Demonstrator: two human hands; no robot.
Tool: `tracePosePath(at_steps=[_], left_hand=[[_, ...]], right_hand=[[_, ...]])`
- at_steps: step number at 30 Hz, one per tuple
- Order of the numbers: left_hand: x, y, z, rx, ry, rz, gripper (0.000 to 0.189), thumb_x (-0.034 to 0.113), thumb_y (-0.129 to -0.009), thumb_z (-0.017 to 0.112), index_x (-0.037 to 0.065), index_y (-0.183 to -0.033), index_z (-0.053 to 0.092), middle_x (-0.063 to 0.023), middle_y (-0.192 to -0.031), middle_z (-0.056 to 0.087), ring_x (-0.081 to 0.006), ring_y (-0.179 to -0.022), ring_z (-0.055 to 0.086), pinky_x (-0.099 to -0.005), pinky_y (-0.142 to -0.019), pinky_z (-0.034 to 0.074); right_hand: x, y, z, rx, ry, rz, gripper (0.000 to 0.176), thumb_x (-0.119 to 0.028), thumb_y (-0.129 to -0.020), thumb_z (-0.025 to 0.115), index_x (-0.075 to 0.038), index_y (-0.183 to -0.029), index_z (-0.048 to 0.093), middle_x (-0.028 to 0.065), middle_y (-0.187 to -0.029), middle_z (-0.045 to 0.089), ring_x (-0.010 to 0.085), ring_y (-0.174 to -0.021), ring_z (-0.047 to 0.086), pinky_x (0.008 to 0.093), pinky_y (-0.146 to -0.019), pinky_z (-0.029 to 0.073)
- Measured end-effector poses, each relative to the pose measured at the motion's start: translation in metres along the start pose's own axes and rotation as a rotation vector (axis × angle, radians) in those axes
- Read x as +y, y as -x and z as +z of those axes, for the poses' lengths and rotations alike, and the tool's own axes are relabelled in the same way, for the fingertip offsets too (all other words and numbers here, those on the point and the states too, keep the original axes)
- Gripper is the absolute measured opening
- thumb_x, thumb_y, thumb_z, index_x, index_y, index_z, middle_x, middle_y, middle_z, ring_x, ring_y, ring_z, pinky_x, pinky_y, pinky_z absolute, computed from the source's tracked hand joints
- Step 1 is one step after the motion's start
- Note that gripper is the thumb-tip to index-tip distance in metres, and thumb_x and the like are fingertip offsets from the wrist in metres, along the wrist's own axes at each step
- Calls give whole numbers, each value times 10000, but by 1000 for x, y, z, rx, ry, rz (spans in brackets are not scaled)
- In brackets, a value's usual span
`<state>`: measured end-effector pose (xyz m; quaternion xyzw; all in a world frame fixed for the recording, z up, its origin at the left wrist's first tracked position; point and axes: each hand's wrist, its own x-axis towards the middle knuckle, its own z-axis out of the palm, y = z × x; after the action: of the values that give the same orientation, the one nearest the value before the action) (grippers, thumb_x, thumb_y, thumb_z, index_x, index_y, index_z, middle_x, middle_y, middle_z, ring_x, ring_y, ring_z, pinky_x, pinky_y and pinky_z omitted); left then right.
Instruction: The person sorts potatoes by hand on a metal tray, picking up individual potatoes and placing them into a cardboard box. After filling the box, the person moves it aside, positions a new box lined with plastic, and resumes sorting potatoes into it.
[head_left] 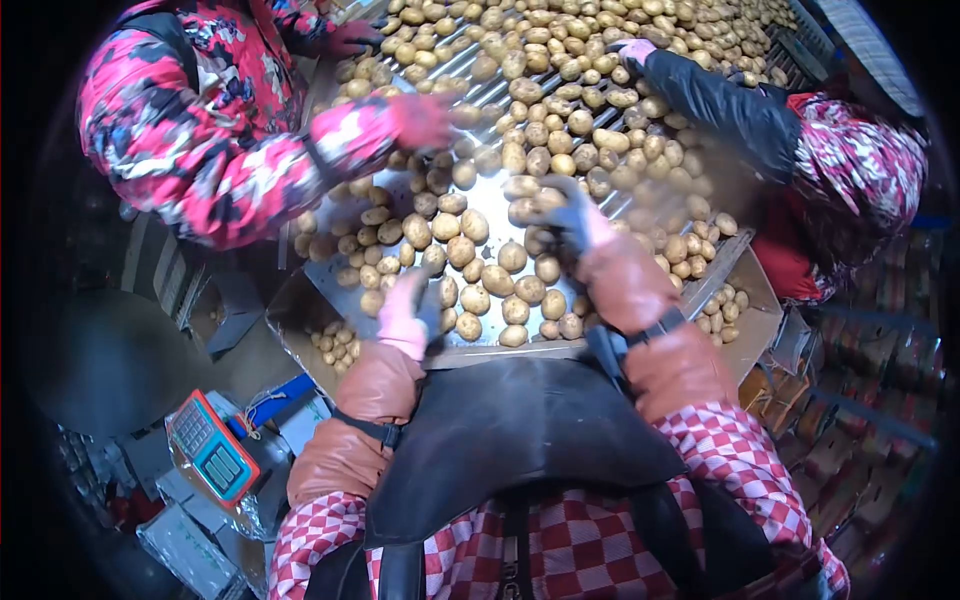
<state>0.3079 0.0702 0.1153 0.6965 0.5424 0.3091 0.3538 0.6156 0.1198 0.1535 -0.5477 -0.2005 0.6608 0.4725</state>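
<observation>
Many potatoes (473,298) lie on a metal sorting table (492,200). My left hand (408,308), in a pink and dark glove, is over the table's near left part beside some potatoes; its fingers are blurred. Farther up and to the right, my right hand (578,218), in a similar glove, reaches among potatoes at the middle of the table. Potatoes lie right by its fingertips, but motion blur hides whether it grips any.
At the left, a person (215,130) reaches over the potatoes; another person (850,150) reaches in from the right. Cardboard boxes (755,300) with potatoes flank the table. A red scale (212,448) stands at the lower left.
</observation>
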Motion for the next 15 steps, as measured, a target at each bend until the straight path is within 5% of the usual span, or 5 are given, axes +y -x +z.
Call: tracePosePath(at_steps=[7, 9, 11, 13, 15], left_hand=[[64, -77, 70, -792, -595, 755, 522, 335, -876, 652, 234, -1369, 514, -128, -1522, 349, -385, -1422, 284, -583, -1149, 241], [72, -95, 88, -761, -561, 817, 553, 338, -859, 644, 239, -1383, 499, -123, -1534, 336, -382, -1433, 268, -605, -1144, 228], [97, -112, 107, -760, -476, 853, 575, 334, -864, 633, 251, -1410, 471, -122, -1541, 325, -390, -1442, 252, -612, -1148, 219], [101, -124, 132, -829, -616, 914, 646, 387, -853, 654, 267, -1445, 424, -125, -1547, 310, -392, -1451, 234, -648, -1146, 178], [119, -138, 128, -923, -678, 837, 748, 446, -813, 684, 266, -1473, 383, -131, -1541, 319, -368, -1457, 237, -678, -1138, 137]], right_hand=[[33, 64, -212, 662, -39, -149, 299, -154, -822, 730, -47, -1090, 654, 73, -897, 634, 213, -745, 627, 329, -684, 528], [49, 75, -211, 921, 928, -512, 413, -96, -774, 745, -43, -1170, 638, 138, -1044, 646, 278, -945, 637, 346, -860, 524], [53, 76, -169, 817, 1101, -295, 579, -44, -727, 725, -75, -1289, 589, 230, -1460, 415, 353, -1310, 462, 397, -1101, 382], [61, 59, -131, 589, 1371, -76, 713, -155, -720, 736, -98, -1390, 499, 247, -1517, 329, 424, -1399, 323, 533, -1175, 225], [75, 54, -92, 624, 1348, -350, 612, -123, -727, 681, -67, -1317, 529, 245, -1429, 410, 479, -1375, 299, 579, -1142, 233]])
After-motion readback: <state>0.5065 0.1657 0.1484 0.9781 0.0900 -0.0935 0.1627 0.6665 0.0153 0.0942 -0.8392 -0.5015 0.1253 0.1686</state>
